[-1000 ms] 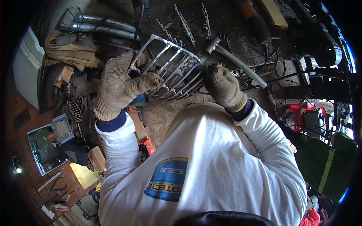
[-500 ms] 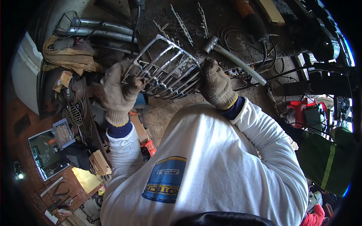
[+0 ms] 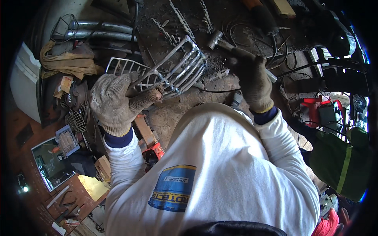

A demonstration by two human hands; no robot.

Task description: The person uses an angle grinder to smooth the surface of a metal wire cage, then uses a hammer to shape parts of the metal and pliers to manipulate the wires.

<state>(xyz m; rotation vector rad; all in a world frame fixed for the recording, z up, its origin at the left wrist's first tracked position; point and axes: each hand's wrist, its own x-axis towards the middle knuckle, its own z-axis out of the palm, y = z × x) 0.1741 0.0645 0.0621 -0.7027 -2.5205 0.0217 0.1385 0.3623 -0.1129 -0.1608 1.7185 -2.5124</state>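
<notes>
In my gloved left hand (image 3: 116,100) is a welded metal cage (image 3: 183,69) of silvery bars, tilted, with its curved ribs off to the right. The left fingers are closed around the bars at its left end. My gloved right hand (image 3: 254,82) is wrapped over the middle of a hammer's handle. The hammer (image 3: 214,39) lies slanted on the dark worktable (image 3: 189,8), its head at the upper left and the handle's end showing past my hand. The right fingertips are dark and smeared by motion.
Serrated metal strips (image 3: 182,19) and an orange-and-black power tool (image 3: 264,19) with a cable lie on the table. Metal tubes (image 3: 102,28) and a tan cloth (image 3: 67,61) are at the left. A red object (image 3: 313,108) stands at the right.
My right hand has let go of the cage and moved right onto the hammer's handle. The cage, held by my left hand alone, has turned and shifted left.
</notes>
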